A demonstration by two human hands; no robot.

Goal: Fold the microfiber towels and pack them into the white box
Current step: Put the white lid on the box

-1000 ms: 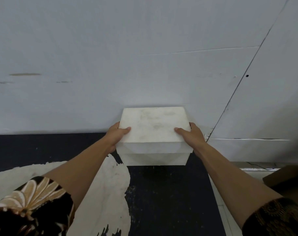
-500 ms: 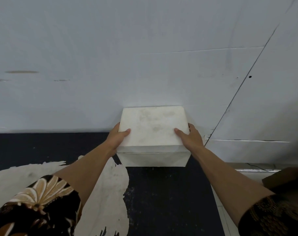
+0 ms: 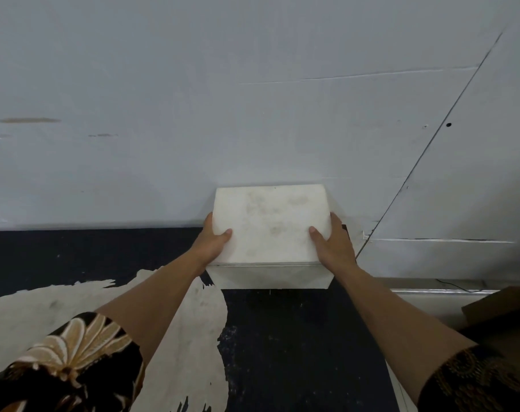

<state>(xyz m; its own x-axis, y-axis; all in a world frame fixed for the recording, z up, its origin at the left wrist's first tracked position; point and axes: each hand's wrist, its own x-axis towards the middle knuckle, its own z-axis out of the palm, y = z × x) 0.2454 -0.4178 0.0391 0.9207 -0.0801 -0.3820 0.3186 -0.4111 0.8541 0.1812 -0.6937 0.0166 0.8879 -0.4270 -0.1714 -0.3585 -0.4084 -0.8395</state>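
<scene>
Fingers of both hands clamp the white box (image 3: 270,230) from opposite sides. The left hand (image 3: 212,243) grips the left edge of the lid (image 3: 267,224), thumb (image 3: 225,233) laid on the lid's top face, remaining fingers wrapped out of sight down the left wall. The right hand (image 3: 334,245) mirrors this on the right edge, thumb (image 3: 315,233) on top, other fingers hidden behind the right wall. Neither hand holds anything else.

Key relation: the box lies directly between the two hands, centred ahead of the person, its long axis running left to right. Both hands are equally near; neither has the advantage. The box sits at the far end of the dark table (image 3: 297,352), its rear edge close against the pale wall (image 3: 252,99); whether they touch cannot be told.

Arm pose: both forearms extend forward and converge on the box, wrists roughly level, patterned sleeves (image 3: 71,361) at the elbows.

The lid is seated on the base, with a seam visible along the front. No microfiber towels are in view. A pale sheet (image 3: 38,310) lies on the table at left; its material cannot be told. Judged from this, packing has not begun, and lifting off the lid or drawing the box nearer is the likely next step.
</scene>
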